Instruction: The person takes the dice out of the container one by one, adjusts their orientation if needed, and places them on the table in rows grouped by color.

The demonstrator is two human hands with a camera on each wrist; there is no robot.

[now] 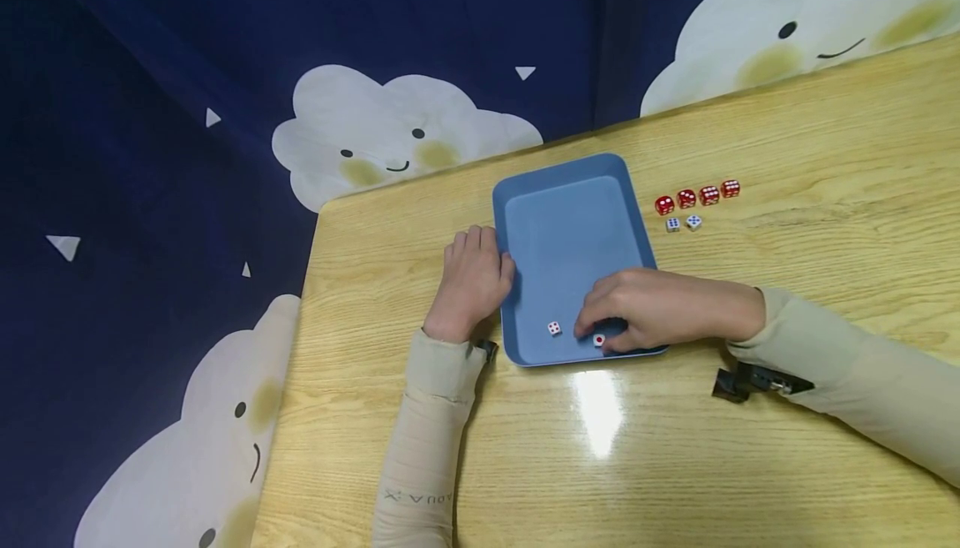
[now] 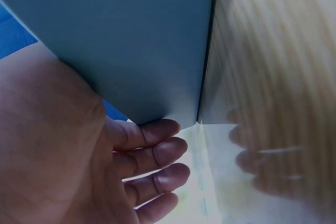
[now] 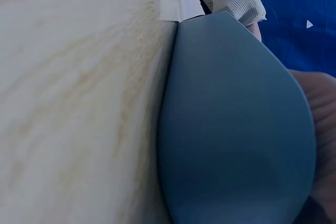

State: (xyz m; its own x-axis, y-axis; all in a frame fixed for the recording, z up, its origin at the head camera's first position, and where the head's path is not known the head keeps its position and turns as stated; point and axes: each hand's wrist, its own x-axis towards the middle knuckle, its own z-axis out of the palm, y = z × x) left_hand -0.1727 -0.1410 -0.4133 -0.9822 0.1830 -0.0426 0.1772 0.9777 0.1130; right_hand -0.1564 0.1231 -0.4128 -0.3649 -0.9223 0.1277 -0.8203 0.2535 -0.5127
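A blue rectangular tray (image 1: 562, 223) lies on the wooden table. My left hand (image 1: 474, 277) holds its left side, thumb over the rim; in the left wrist view the left fingers (image 2: 163, 150) bend along the outer wall. Over the tray's near right corner, my right hand (image 1: 652, 310) reaches in with thumb and fingers spread around a white die (image 1: 598, 339) showing one red dot. Another white die (image 1: 554, 329) with red dots lies to its left on the tray floor. In the right wrist view the tray wall (image 3: 236, 124) hides the right fingertips.
Right of the tray, several red dice (image 1: 686, 198) stand in a row on the table (image 1: 810, 239). Two white dice (image 1: 672, 224) with blue dots sit in front of them. A dark blue cloth (image 1: 450, 14) with cloud faces borders the table's back and left.
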